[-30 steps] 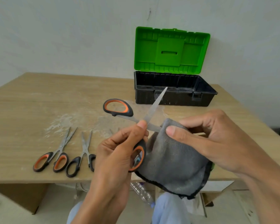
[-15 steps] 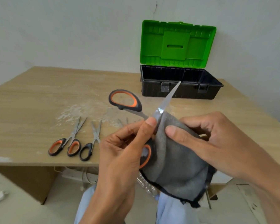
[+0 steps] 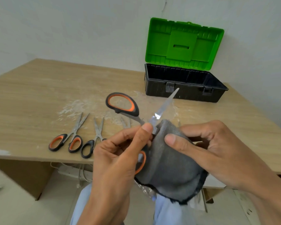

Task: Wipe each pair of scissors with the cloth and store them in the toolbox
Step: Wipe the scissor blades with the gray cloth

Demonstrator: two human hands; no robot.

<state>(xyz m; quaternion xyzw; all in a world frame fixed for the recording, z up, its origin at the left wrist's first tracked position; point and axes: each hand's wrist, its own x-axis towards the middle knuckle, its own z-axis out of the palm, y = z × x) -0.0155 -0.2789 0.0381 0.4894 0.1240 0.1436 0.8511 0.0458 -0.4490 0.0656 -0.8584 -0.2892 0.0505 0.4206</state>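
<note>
I see my left hand (image 3: 118, 159) gripping the open scissors (image 3: 136, 114) at the pivot, right hand (image 3: 214, 153) pinching the cloth (image 3: 170, 163) around one blade just beside it; the bare blade could nick my thumb if the cloth slips.

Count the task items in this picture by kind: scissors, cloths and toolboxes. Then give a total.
scissors: 4, one held, three lying on the table, the last showing only blade tips
cloth: 1
toolbox: 1, open
Total: 6
</note>
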